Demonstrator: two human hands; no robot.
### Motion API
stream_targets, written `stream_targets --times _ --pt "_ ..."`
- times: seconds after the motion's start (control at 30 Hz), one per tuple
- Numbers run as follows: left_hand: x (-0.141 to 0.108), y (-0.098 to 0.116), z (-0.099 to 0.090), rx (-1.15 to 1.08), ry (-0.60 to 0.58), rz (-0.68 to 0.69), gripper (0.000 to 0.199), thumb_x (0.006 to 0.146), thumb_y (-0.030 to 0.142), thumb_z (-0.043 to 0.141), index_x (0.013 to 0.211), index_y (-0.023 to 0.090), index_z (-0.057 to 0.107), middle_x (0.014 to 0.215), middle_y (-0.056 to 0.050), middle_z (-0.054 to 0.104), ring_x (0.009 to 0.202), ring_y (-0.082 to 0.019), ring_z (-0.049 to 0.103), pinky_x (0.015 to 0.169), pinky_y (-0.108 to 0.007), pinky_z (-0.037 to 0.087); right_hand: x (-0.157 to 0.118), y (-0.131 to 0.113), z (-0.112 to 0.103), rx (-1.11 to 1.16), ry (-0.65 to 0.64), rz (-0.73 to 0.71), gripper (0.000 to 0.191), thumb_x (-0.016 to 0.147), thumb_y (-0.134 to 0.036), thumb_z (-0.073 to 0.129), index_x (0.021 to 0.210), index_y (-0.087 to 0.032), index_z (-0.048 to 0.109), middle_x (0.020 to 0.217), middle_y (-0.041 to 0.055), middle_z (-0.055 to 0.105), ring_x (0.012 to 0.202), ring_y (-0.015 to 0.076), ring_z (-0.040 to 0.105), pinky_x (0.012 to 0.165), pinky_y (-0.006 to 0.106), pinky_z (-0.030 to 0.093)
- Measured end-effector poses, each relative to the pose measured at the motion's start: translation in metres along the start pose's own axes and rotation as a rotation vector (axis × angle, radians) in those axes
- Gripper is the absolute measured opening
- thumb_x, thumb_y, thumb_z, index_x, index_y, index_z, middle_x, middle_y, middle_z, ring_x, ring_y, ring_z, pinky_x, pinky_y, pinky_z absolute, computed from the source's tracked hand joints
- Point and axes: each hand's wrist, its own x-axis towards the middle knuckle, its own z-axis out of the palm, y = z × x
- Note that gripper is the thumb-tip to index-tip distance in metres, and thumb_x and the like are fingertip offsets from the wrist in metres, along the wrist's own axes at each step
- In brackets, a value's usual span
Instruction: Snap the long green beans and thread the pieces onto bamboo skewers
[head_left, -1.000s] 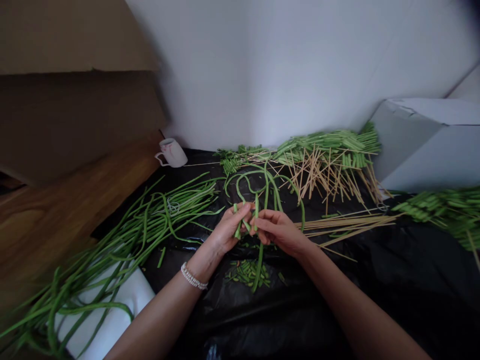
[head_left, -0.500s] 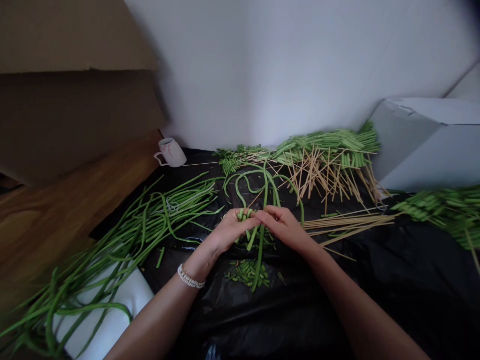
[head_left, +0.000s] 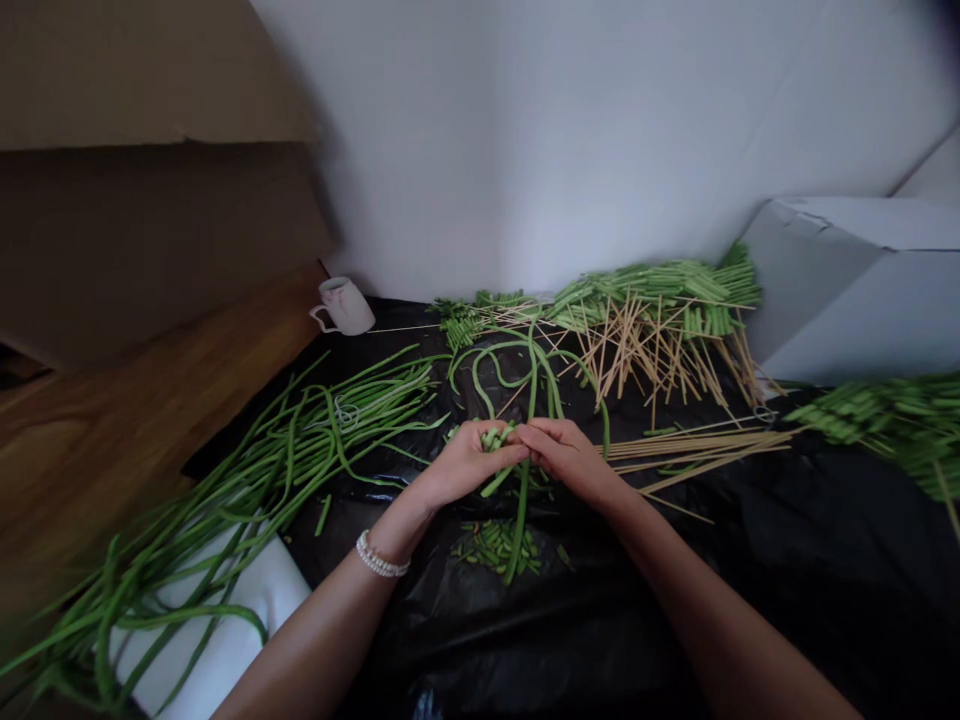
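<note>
My left hand (head_left: 472,463), with a beaded bracelet at its wrist, is closed around several cut pieces of long green bean (head_left: 496,436). Right beside it, the fingertips of my right hand (head_left: 568,456) are pinched together at the ends of my left fingers. What the pinch holds is hidden. Whole long beans (head_left: 534,375) curl on the black plastic sheet (head_left: 645,610) just beyond both hands, and one runs behind the fingertips towards me. Below the hands lies a little pile of short bean scraps (head_left: 496,548).
Loose wooden skewers (head_left: 697,452) lie right of my hands. Skewers threaded with bean pieces (head_left: 660,290) are heaped at the wall, with another heap (head_left: 892,425) at far right. Long beans (head_left: 300,440) spread leftwards. A mug (head_left: 345,306), cardboard box (head_left: 150,210) and white box (head_left: 855,280) stand around.
My hands stay together at nearly the same spot, slightly lower. The bean pieces in my left hand have turned, and my right fingertips have drawn in tighter.
</note>
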Motion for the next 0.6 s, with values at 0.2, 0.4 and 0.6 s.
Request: stream_targets --times 0.2,0.4,0.6 --pt "0.0 0.001 0.009 -0.071 0.07 0.079 0.027 0.074 0.038 0.075 0.076 0.013 0.066 0.067 0.0 0.059 0.06 -0.008 0.047 0.058 -0.019 0.036 0.001 0.002 0.007 0.482 0.032 0.155 0.041 0.079 -0.053 0.064 0.058 -0.02 0.05 0.045 -0.0066 0.04 0.039 0.007 0.031 0.039 0.022 0.02" --pt "0.004 -0.001 0.009 -0.559 0.179 -0.033 0.031 0.074 0.038 0.077 0.074 0.015 0.056 0.055 0.007 0.041 0.045 -0.004 0.035 0.042 -0.015 0.029 0.003 -0.005 -0.001 0.708 0.089 0.131 0.039 0.076 -0.051 0.071 0.062 -0.019 0.054 0.048 -0.0059 0.044 0.039 0.0061 0.037 0.039 0.021 0.022" --pt "0.007 0.003 -0.007 -1.206 0.037 -0.173 0.017 0.092 0.022 0.057 0.078 0.013 0.052 0.068 0.002 0.047 0.05 -0.002 0.042 0.039 -0.009 0.031 0.01 -0.005 -0.024 0.629 0.289 0.033 0.062 0.075 -0.083 0.046 0.063 -0.022 0.053 0.045 -0.0064 0.037 0.036 0.0074 0.029 0.036 0.023 0.018"
